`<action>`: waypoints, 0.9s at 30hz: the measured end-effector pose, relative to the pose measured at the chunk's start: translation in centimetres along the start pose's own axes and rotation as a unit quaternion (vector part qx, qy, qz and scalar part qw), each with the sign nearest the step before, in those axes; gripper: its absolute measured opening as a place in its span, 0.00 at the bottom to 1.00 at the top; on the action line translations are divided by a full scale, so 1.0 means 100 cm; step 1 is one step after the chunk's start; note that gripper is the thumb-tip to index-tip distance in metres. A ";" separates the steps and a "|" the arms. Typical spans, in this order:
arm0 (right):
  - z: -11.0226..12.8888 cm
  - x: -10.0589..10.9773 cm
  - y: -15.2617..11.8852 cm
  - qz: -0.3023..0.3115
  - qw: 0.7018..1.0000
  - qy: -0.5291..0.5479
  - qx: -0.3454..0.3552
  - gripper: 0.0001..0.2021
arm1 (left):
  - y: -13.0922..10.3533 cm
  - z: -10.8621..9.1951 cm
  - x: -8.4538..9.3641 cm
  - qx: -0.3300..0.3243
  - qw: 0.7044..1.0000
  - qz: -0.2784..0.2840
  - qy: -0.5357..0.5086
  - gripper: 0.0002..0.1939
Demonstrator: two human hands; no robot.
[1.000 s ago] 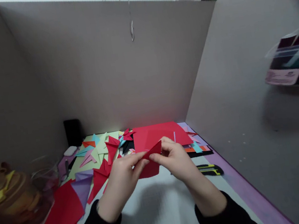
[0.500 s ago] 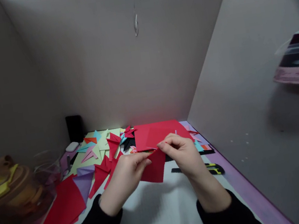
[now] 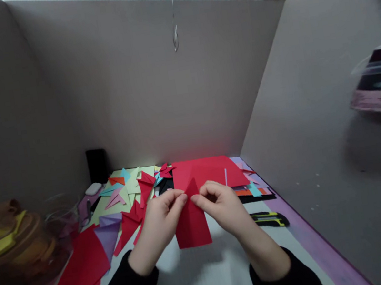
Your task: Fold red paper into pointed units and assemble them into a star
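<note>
A red paper piece (image 3: 192, 224) with a pointed top hangs upright between my hands over the pale work surface. My left hand (image 3: 164, 219) pinches its left edge between thumb and forefinger. On its right edge, my right hand (image 3: 224, 204) pinches it the same way, near the folded point. Behind the hands lie large red sheets (image 3: 203, 167) with a thin light strip on them. To the left, folded red pieces (image 3: 131, 222) lie beside a purple one (image 3: 109, 232). A black and yellow cutter (image 3: 269, 219) rests right of my right hand.
Red sheets (image 3: 73, 279) lie at the left front. Green, blue and pink folded papers (image 3: 125, 186) are at the back left, near a white case (image 3: 93, 189) and a black object (image 3: 97, 166). A brown and yellow item (image 3: 6, 234) stands far left. Grey panels (image 3: 152, 86) enclose the surface.
The red paper has turned more upright and its pointed top now shows between my hands. My right hand has moved slightly left and down, and its grip is now on the right edge.
</note>
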State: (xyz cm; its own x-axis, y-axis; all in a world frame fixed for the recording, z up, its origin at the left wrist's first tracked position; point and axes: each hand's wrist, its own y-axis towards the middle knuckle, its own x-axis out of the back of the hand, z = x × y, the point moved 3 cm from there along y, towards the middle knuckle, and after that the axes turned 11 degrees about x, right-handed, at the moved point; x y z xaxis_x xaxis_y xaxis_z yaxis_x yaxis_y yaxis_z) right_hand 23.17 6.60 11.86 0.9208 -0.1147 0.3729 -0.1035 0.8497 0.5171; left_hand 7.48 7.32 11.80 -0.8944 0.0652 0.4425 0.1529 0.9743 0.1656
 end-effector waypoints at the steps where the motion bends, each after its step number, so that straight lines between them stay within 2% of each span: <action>1: 0.000 -0.002 -0.001 -0.001 1.000 -0.009 0.001 0.15 | 0.001 0.001 0.002 0.007 1.000 -0.015 -0.010 0.13; 4: 0.001 -0.010 -0.002 0.013 1.000 -0.018 0.005 0.15 | 0.005 0.005 0.008 0.034 0.996 -0.056 -0.062 0.12; 8: 0.003 -0.020 -0.004 0.036 0.999 0.005 0.010 0.13 | 0.011 0.015 0.017 0.074 0.981 -0.059 -0.166 0.13; 14: 0.002 -0.030 -0.006 0.052 0.998 0.025 0.009 0.12 | 0.017 0.026 0.034 0.085 0.957 -0.112 -0.252 0.12; 17: 0.004 -0.026 -0.005 0.077 0.997 0.016 0.013 0.12 | 0.022 0.033 0.041 0.088 0.950 -0.126 -0.272 0.12; 21: 0.003 -0.011 -0.003 0.133 0.991 0.005 -0.010 0.11 | 0.024 0.038 0.053 0.082 0.935 -0.210 -0.275 0.14; 23: 0.003 -0.003 -0.001 0.087 0.996 0.006 -0.015 0.10 | 0.022 0.035 0.051 0.080 0.944 -0.216 -0.234 0.13; 25: 0.004 0.000 -0.001 0.000 1.000 0.014 -0.005 0.06 | 0.019 0.028 0.040 0.067 0.969 -0.166 -0.172 0.13; 27: 0.003 -0.002 -0.002 -0.065 0.997 0.028 0.001 0.06 | 0.013 0.020 0.022 0.042 0.987 -0.100 -0.117 0.12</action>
State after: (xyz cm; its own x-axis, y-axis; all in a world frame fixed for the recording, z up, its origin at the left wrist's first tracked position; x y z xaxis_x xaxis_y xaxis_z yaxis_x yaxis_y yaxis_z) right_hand 22.87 6.30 11.97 0.9461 -0.1955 0.2583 0.0183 0.8284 0.5599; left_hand 4.90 9.18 11.26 -0.9773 -0.0916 0.1910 -0.0630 0.9866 0.1505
